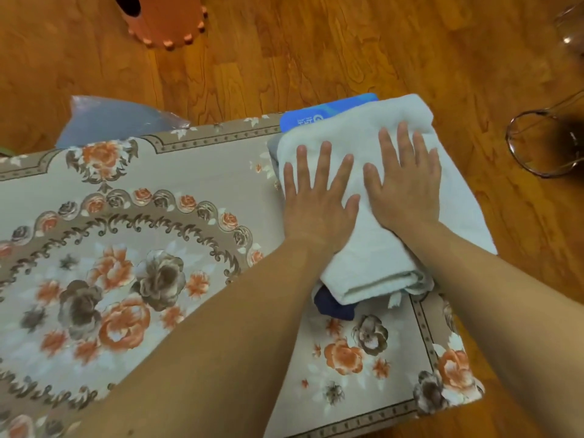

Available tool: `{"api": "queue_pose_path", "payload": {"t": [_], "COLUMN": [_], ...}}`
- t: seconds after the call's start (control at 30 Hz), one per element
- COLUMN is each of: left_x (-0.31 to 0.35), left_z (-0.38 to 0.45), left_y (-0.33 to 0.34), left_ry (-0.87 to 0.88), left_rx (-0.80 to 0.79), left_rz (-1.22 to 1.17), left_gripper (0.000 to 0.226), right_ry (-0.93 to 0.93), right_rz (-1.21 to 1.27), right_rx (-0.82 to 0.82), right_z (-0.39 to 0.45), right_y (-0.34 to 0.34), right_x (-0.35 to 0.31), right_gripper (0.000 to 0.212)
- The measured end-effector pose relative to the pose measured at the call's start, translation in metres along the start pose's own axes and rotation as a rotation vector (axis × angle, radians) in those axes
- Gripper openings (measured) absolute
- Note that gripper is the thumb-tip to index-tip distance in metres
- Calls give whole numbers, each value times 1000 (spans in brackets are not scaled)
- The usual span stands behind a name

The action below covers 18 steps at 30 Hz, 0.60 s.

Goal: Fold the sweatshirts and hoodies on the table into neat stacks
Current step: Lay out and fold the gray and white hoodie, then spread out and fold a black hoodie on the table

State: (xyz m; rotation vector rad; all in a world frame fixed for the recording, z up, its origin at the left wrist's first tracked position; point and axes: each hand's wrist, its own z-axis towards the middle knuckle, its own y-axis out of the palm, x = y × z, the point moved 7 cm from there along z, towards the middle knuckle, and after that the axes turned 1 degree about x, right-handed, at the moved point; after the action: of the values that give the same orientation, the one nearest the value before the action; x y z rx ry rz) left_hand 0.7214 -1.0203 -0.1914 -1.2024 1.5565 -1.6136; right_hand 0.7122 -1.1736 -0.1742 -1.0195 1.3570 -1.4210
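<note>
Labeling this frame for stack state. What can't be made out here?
- Head view: the garments under the white folded garment are covered by it; only a navy edge and a grey edge show, so the count is unknown.
- Blue item: mostly hidden behind the stack, print too small.
- Left hand and right hand cover the garment's centre.
</note>
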Motion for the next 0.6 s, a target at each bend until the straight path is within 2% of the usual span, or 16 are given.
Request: {"api": "queue_pose_path", "payload": {"t": [0.1,0.17,0.2,0.27,0.33,0.4,0.47,0.53,0.6], "left_x": [-4,-17,-31,-74,-133,-197,-259,-314,-364], "left_z": [-7,-31,-51,-108,-177,-255,-338,-423,-509], "left_y": [-22,-48,-59,-66,-56,-39,-30,-26,-24], "left_ry": [37,50,27,-96,-282,-493,-702,-872,-1033], "left_rx": [-78,-17,39,98,100,66,17,-1,10], "left_rz": [-110,-231,-296,-438,-539,-572,-579,-597,-627], "left_gripper": [71,68,66,62,54,45,37,31,26], "right_ry": [39,101,98,-38,-260,-450,-576,-687,-784], "right_rz": [-7,31,71,182,292,380,436,437,389], "right_rx": [-74,-50,12,153,149,-15,-253,-483,-623], "right_z": [4,3,0,-19,-55,-105,-163,-223,-279], "right_y": [-12,-36,-53,-81,-84,-64,-39,-19,-8], "right_x": [-7,-21,-38,-99,-185,-275,-358,-428,-490], "right_gripper": [63,60,58,52,46,41,35,34,38]}}
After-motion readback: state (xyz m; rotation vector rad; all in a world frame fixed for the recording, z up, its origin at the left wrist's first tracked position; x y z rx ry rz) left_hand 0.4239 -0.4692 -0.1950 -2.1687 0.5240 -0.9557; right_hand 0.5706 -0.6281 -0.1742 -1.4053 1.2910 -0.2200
